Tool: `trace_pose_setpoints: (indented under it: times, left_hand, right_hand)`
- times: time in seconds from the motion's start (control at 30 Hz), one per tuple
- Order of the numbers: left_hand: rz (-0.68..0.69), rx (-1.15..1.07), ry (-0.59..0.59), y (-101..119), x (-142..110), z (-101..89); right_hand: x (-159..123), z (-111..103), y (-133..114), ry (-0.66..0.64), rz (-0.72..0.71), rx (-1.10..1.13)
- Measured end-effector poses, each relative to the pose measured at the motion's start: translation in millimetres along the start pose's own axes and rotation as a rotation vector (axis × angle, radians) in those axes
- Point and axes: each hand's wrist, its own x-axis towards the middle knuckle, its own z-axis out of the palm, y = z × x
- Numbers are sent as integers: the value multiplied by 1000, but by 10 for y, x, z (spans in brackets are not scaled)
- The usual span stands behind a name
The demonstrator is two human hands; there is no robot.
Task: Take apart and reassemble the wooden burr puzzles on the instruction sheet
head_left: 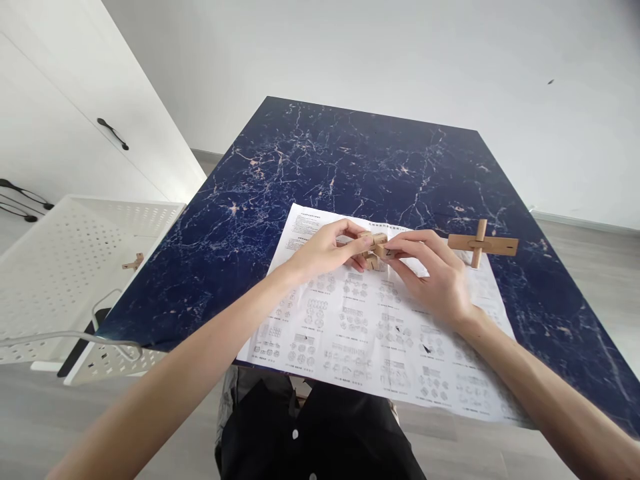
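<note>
My left hand (327,250) and my right hand (435,273) meet over a white instruction sheet (380,333) printed with small puzzle diagrams. Both hands pinch a small cluster of wooden puzzle pieces (379,248); one block shows a printed "2". The fingers of each hand are closed on the pieces, which are held just above the sheet. A wooden cross-shaped puzzle assembly (481,245) lies to the right of my right hand, at the sheet's upper right corner, untouched.
The sheet lies on a dark blue marble-patterned table (350,160). A white perforated cart (75,267) stands at the left with one small wooden piece (133,262) in it. White cupboards with black handles (113,133) fill the far left.
</note>
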Motion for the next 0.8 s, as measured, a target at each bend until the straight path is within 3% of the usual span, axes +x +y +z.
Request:
trace_pose_setpoints:
  times: [0.6,0.8]
  left_hand:
    - [37,103,-46,50,-28,49]
    - [-9,71,1,110,-57,98]
  right_hand:
    - [38,-32,-61,-48,-18,31]
    - [52,-52,-75,13,95,64]
